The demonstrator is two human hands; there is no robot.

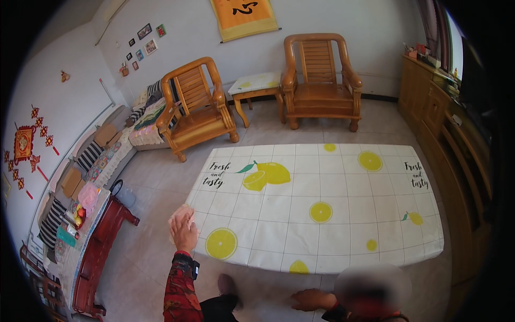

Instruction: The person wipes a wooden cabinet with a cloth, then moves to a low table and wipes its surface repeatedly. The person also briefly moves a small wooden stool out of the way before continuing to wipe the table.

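Observation:
A pink cloth (182, 213) lies under my left hand (185, 233), at the left edge of a table covered with a lemon-print tablecloth (273, 217). The fingers rest over the cloth, and part of it hangs past the table's edge. Below the table's near edge is my right hand (312, 300), apart from the tablecloth, with no object seen in it. Its fingers point left and look slightly bent. A blurred round shape hides part of the right forearm and the table's near right edge.
Two wooden armchairs (197, 116) and a small side table (255, 82) stand beyond the table. At left are a red wooden table (96, 249) with fruit, a waste bin (125, 196) and a sofa with striped cushions (89, 156). A wooden cabinet (422, 96) runs along the right.

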